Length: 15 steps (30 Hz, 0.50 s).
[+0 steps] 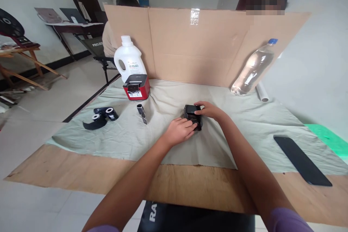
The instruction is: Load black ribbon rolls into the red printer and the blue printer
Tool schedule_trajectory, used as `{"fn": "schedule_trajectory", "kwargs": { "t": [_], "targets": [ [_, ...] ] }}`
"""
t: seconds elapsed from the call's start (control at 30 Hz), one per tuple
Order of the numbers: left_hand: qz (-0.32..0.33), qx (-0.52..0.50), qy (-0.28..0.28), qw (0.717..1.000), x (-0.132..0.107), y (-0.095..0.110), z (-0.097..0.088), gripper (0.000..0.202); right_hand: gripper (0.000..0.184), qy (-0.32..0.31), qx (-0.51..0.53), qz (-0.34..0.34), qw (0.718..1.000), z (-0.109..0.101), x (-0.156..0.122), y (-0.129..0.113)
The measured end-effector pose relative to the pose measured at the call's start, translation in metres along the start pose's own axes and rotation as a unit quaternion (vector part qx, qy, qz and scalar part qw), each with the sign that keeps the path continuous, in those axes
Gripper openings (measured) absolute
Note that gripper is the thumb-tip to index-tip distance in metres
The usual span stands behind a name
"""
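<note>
A small black boxy device (193, 116) rests on the green cloth at the middle of the table. With thumb and fingers, my right hand (208, 110) grips its upper right side. My left hand (181, 129) is closed at the lower left side, its fingertips on the dark front part. Fingers cover some of the device, so details there are hidden. To the left lie a short dark roll of film (141, 114) and a few black-and-white rolls (106, 115) with a loose black strip.
A red-and-black label printer (136, 88) stands before a white detergent bottle (130, 59). A cardboard screen (190, 47) closes the back. At right are a water bottle (252, 69), a white tube (262, 92), a black phone-like slab (302, 160) and a green object (327, 138).
</note>
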State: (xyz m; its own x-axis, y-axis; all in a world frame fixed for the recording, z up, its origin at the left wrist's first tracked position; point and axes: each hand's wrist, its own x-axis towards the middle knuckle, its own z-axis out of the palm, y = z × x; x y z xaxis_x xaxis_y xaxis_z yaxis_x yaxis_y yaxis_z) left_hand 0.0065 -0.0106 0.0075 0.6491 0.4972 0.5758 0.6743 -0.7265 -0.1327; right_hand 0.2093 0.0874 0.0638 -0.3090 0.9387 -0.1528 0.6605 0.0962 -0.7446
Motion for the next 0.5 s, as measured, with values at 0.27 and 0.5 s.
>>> {"fn": "schedule_trajectory", "kwargs": {
  "t": [0.27,0.5],
  "targets": [
    [-0.024,-0.059,-0.040,0.997,0.003,0.004,0.003,0.026,0.063,0.003,0.133,0.080,0.988,0.010,-0.004,0.015],
    [-0.071,-0.101,-0.064,0.990,0.004,-0.003,-0.002,0.026,0.057,0.005,0.077,0.082,0.994,0.005,-0.003,0.002]
  ]
}}
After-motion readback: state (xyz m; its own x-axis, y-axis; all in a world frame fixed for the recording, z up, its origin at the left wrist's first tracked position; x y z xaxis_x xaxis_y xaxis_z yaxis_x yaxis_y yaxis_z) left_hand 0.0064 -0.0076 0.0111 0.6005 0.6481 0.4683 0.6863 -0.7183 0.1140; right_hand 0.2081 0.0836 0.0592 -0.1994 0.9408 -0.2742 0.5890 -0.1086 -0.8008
